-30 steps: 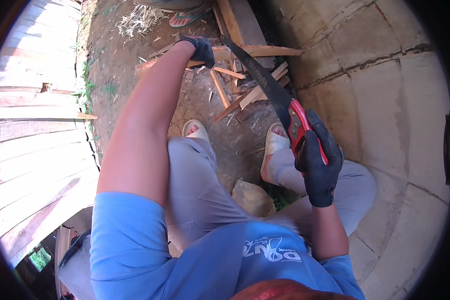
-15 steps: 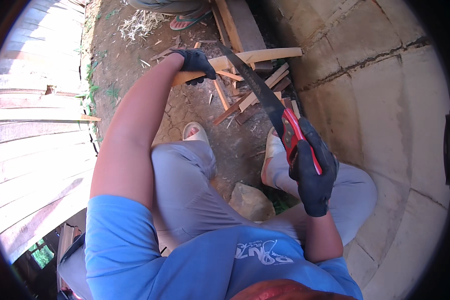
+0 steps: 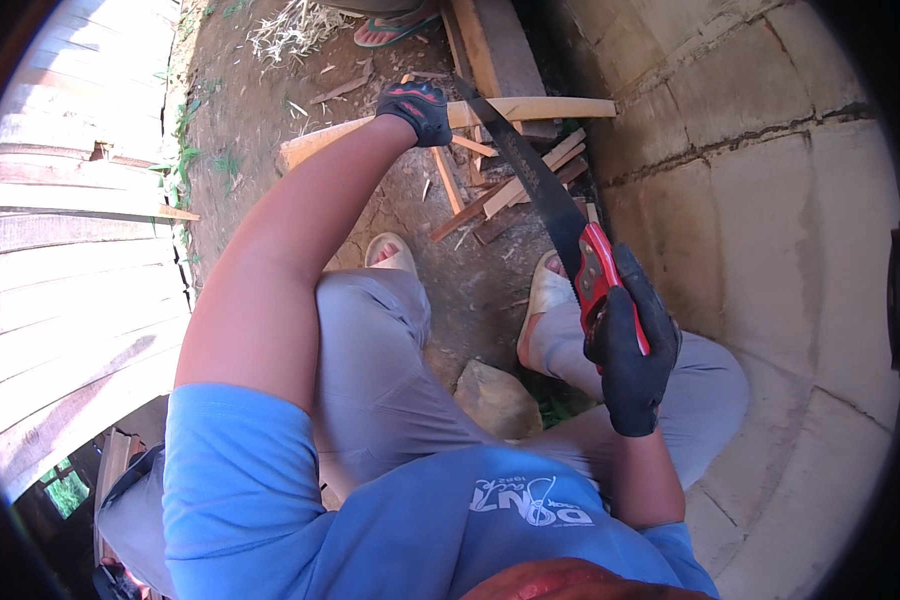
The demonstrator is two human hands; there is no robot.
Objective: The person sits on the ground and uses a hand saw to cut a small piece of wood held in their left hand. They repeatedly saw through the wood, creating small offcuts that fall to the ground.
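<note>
My left hand (image 3: 415, 112), in a black glove, is closed over a long, pale wooden strip (image 3: 545, 108). The strip lies crosswise in front of me, its left end (image 3: 305, 148) sticking out past my wrist. Inside my gloved right hand (image 3: 642, 350) is the red handle of a handsaw (image 3: 535, 180). Its dark blade points up and away to the left, and the tip passes over the strip just right of my left hand. Whether the teeth touch the wood, I cannot tell.
Offcuts (image 3: 520, 190) are heaped below the strip, beside a thick timber beam (image 3: 505, 55). A block wall (image 3: 730, 200) stands at right, pale boards (image 3: 80, 260) at left. A rock (image 3: 495, 400) sits between my feet. Another person's sandalled foot (image 3: 395, 30) is beyond, near wood shavings (image 3: 295, 30).
My left hand has shifted right along the strip, and the strip's left end now shows. The saw stays in my right hand at nearly the same angle.
</note>
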